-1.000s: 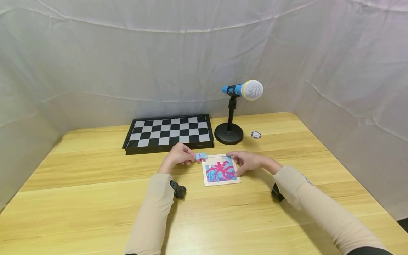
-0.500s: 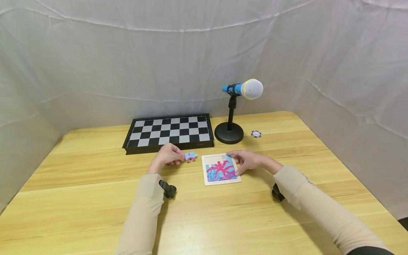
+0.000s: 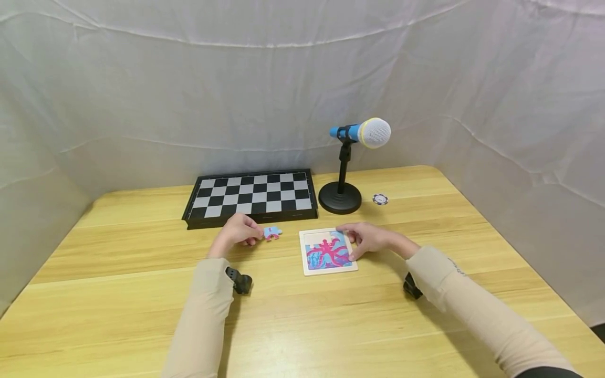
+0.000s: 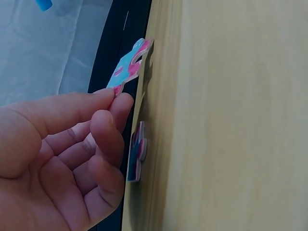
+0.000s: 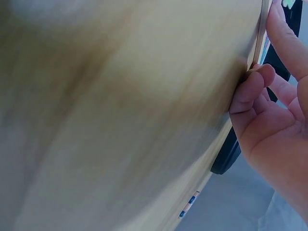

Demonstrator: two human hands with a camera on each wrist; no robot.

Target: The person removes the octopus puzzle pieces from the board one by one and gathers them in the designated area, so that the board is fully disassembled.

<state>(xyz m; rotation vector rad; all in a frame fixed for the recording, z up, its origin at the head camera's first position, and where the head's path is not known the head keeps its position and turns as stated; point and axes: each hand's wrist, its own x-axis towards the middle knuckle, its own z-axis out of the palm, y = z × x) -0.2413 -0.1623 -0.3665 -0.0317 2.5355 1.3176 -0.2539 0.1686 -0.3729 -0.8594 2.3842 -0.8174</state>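
Left hand point(image 3: 239, 229) pinched a puzzle piece point(image 3: 272, 233) near the chessboard point(image 3: 252, 195), hiding a second piece point(image 4: 137, 156) from head view; right hand point(image 3: 366, 238) gripped the tray point(image 3: 330, 271).

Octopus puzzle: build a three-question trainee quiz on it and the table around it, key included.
1. Multiple choice: what does the left hand pinch? A) the checkered board B) a loose puzzle piece C) a sleeve
2. Fill in: in the head view, the octopus puzzle has a bare patch at its upper ____ corner.
3. True or false: in the head view, the round chip lies to the right of the microphone stand.

Key: 1. B; 2. left; 3. true
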